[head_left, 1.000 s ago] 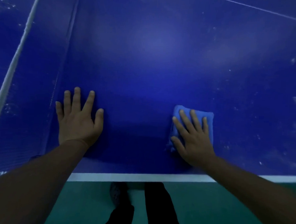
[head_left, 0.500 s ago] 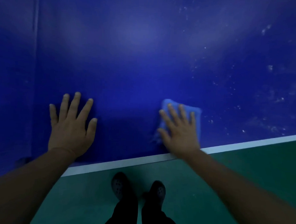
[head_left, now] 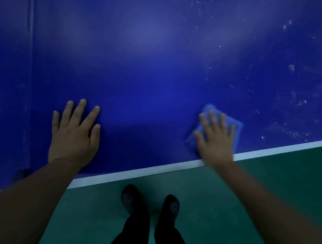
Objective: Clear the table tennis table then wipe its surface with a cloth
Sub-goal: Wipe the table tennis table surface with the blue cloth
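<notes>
Near the white-edged front rim of the dark blue table tennis counter [head_left: 157, 85], head view: right hand [head_left: 217, 140] lies flat with fingers spread, pressing the folded light-blue cloth [head_left: 237, 127] down, grip released, likely to drag it over the dusty white specks [head_left: 292, 101] at right. Left hand [head_left: 75, 133] rests flat and released on the counter, probably bracing. Cloth is blurred, long axis seemingly running away from the rim, tilted slightly.

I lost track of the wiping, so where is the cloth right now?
In the head view the cloth lies flat under the right hand, right of centre on the blue table, just inside its white edge line.
</notes>
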{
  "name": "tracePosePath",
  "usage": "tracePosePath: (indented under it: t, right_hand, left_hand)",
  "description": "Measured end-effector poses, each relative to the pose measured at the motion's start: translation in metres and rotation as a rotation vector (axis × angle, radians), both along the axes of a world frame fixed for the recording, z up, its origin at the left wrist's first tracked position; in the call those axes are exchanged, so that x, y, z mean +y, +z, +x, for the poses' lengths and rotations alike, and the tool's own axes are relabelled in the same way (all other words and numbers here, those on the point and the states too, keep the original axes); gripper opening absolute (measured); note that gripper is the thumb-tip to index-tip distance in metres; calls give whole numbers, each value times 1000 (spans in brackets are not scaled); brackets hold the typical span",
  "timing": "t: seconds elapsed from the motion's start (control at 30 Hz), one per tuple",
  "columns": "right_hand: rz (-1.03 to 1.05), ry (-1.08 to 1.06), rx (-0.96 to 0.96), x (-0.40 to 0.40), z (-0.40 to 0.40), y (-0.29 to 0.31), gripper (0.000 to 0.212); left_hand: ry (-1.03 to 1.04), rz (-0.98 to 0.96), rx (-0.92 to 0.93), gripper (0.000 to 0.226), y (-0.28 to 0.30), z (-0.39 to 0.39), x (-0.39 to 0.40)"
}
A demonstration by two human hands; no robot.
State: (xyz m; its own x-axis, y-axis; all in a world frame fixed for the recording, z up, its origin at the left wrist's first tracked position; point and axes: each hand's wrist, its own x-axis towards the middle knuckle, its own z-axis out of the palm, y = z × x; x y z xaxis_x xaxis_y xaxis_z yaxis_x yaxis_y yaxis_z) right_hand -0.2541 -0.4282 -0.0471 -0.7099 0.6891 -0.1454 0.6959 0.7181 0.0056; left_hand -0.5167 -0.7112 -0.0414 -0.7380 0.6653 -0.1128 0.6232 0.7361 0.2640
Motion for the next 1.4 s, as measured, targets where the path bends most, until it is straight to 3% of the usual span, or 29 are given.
tracePosePath:
  t: [0.07,0.13,0.2,0.27,0.33,0.4,0.5,0.53,0.67,0.73,0.83,0.9,1.07,1.13,1.27,1.4]
  right_hand:
    - [-50,-380,34,37,5,6,70]
    - [-50,-514,56,32,-24,6,69]
    - [-40,-236,101,-3,-64,3,65]
    - [-49,267,82,-31,-87,-3,62]
    - [-42,473,19,-9,-97,-2,62]
    - [20,237,-13,47,-105,-2,63]
    - [-68,-266,28,99,-127,7,63]
    - [-43,-240,39,90,-139,6,63]
    - [-55,474,-5,31,-159,-3,64]
    - [-29,369,-8,65,-164,0,64]
    - [-64,-127,5,124,-177,8,62]
    - [-102,-217,40,124,-197,8,64]
    - [-53,403,-3,54,-237,-4,70]
    - [-52,395,-17,76,-251,-1,70]
    - [-95,-18,35,101,-307,3,66]
    - [-60,384,86,23,-377,-5,68]
  left_hand:
    - [9,5,0,59,0,1,1]
    - [10,0,0,59,1,0,1]
    - [11,-4,-6,60,1,0,0]
    - [12,-5,-7,61,0,-1,0]
    - [5,-12,-12,60,-1,-3,-1]
    - [9,-13,-19,60,-2,-4,-1]
    - [11,-14,-10,61,-1,-4,0]
    - [8,-16,-8,61,-1,-3,0]
    - [-4,0,2,60,-2,-4,0]
    - [-6,17,9,59,-3,-5,-2]
    - [1,38,-9,58,-3,-5,-3]
    - [0,37,-19,58,-3,-6,-3]
    - [25,61,-69,58,5,-8,-2]
    - [65,130,-89,57,10,-9,1]
    - [204,280,-32,57,20,-40,20]
    - [239,271,20,56,19,-117,62]
